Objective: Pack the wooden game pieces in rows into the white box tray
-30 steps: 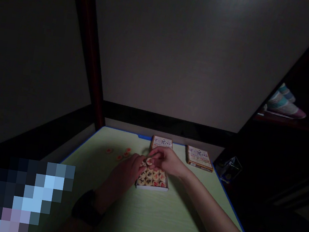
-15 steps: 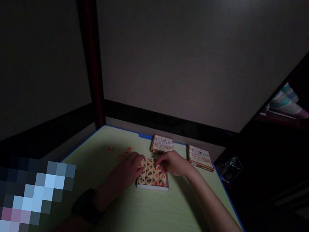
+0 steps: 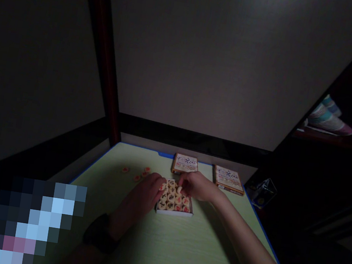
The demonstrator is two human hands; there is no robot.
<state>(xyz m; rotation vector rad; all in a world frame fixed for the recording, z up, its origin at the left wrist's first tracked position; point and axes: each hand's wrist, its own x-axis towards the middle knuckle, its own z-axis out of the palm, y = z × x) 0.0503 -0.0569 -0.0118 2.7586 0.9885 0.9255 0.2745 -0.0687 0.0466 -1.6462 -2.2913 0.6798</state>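
A shallow white box (image 3: 173, 213) stands on the table, with rows of round xiangqi pieces (image 3: 171, 197) marked in black and red. My right hand (image 3: 196, 184) reaches over the box's back right part, its fingers pinched on a xiangqi piece (image 3: 179, 190) that is tilted on edge. At the left side of the box is my left hand (image 3: 147, 189), fingers closed around a red-marked xiangqi piece (image 3: 161, 187) at their tips. The hands hide parts of the box's back and left side.
Several red-marked pieces (image 3: 146, 169) lie loose on the green table (image 3: 158, 253), left of the box. Two printed flat boxes (image 3: 186, 163) (image 3: 228, 179) lie near the back edge. A wall rises behind; a clear packet (image 3: 265, 193) is beyond the right edge.
The piece in my right fingers has gone from showing its red face to being tipped on edge. My left hand has hardly moved.
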